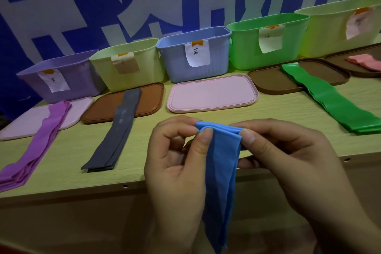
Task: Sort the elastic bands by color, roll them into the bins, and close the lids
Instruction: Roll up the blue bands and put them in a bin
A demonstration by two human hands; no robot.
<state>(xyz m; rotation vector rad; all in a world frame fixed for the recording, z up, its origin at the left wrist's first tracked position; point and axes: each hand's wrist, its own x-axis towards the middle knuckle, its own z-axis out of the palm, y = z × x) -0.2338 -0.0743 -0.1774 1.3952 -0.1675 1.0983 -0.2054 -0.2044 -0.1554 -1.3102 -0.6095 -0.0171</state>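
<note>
Both hands [177,163] pinch blue band [221,171] (bin labels [196,52] seemingly handwritten).

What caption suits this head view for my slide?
Both hands start rolling a blue elastic band.

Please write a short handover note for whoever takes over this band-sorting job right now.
Left hand and right hand: both pinch the top of the blue band, starting its roll.
Purple bands, grey bands, green bands and pink bands lie sorted on the table and lids.
Blue bin stands open behind the pink lid.
Done: sorting.
Left: roll bands, bin them, close lids.
</note>
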